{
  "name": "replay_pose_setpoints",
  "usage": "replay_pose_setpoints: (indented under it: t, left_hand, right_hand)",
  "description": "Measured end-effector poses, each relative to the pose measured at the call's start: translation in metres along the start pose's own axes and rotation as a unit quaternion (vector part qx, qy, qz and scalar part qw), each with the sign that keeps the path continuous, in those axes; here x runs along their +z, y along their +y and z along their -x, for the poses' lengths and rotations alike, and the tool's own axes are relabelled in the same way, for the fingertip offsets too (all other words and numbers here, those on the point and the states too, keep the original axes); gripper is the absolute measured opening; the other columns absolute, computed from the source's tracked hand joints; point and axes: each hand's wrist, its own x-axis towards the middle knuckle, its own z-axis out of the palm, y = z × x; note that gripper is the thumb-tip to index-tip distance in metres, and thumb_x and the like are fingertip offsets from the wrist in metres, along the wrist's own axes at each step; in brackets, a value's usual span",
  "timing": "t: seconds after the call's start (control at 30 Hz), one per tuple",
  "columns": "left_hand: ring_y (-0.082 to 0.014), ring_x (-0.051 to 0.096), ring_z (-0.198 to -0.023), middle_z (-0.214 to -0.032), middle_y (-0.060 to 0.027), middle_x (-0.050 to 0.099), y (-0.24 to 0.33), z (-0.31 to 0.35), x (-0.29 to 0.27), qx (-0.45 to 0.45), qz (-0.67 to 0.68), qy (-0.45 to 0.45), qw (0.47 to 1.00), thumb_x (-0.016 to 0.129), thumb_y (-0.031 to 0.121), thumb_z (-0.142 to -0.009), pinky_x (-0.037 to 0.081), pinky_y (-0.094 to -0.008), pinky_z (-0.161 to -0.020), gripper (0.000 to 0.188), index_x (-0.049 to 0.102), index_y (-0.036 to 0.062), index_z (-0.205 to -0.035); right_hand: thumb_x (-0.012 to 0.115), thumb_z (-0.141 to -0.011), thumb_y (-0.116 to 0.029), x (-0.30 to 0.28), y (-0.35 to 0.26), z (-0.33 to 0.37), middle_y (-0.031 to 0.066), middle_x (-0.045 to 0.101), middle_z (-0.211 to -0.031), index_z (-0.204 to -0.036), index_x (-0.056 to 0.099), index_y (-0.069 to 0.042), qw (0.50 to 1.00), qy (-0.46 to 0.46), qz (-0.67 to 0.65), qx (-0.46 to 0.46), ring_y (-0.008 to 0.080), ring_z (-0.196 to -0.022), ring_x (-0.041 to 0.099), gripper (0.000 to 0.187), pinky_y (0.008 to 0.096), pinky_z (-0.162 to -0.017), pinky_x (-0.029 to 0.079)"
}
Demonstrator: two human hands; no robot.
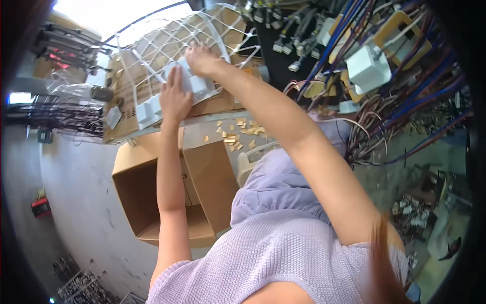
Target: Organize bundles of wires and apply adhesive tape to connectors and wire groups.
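Several white block-shaped pieces [201,87] lie in a row on a cardboard-covered work surface [121,101], by a white mesh net [152,43]. My left hand [175,100] rests on the pieces with its fingers stretched out. Just beyond it, to the right, my right hand [202,60] curls its fingers at the far edge of a white block, touching it beside the net. Its fingertips are partly hidden. More white pieces [145,112] lie left of my left hand.
An open cardboard box [210,175] stands below the work surface. Small tan pieces [233,139] are scattered beyond it. Bundled cables [354,137] and a white housing [368,69] crowd the right side. Cables with white connectors [288,38] lie on a dark surface. More wires [71,111] hang at left.
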Motion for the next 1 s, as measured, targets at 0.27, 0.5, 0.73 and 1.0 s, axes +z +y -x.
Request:
replay_pose_setpoints:
  t: [0.27,0.5,0.73,1.0]
  left_hand:
    - [-0.0382,0.059,-0.100,-0.144,-0.0056,0.043,-0.003,-0.017,0.022,-0.073,-0.035,0.010,0.997,0.049,0.023,-0.085,0.049,-0.0428,-0.086,0.054,0.045,0.0104,-0.137]
    - [-0.0381,0.059,-0.093,-0.122,-0.0134,0.057,-0.021,-0.019,0.034,-0.001,-0.068,0.025,0.997,0.049,0.023,-0.086,0.048,-0.0470,-0.081,0.036,0.057,0.0063,-0.116]
    - [-0.0271,0.050,-0.118,-0.119,-0.0140,0.055,0.056,0.045,-0.062,-0.067,0.234,0.131,0.961,0.043,0.024,-0.097,0.039,-0.0373,-0.100,0.033,0.058,0.0023,-0.116]
    - [-0.0238,0.056,-0.110,-0.123,-0.0095,0.052,0.161,0.161,-0.110,-0.330,0.668,-0.421,0.517,0.076,0.024,-0.072,0.048,-0.0327,-0.088,0.079,0.038,-0.0007,-0.137]
  right_hand:
    - [0.080,-0.066,-0.026,0.018,0.006,0.016,0.0139,0.053,-0.113,-0.114,0.056,-0.002,0.961,0.243,0.053,-0.124,0.0306,-0.105,0.058,0.059,0.0374,-0.085,0.047]
    - [0.083,-0.062,-0.040,-0.010,-0.032,0.075,0.0148,0.050,-0.107,-0.113,0.049,-0.002,0.800,0.401,-0.442,0.060,0.0287,-0.097,0.055,0.072,0.0370,-0.083,0.048]
    - [0.083,-0.061,-0.027,0.003,-0.048,0.276,0.0130,0.055,-0.110,-0.116,0.047,-0.007,0.878,0.267,-0.392,-0.068,0.0292,-0.106,0.055,0.069,0.0402,-0.088,0.043]
    - [0.078,-0.068,-0.025,-0.019,-0.003,0.350,0.0136,0.052,-0.121,-0.121,0.050,-0.005,0.918,0.212,-0.300,-0.148,0.0318,-0.112,0.052,0.063,0.0426,-0.096,0.041]
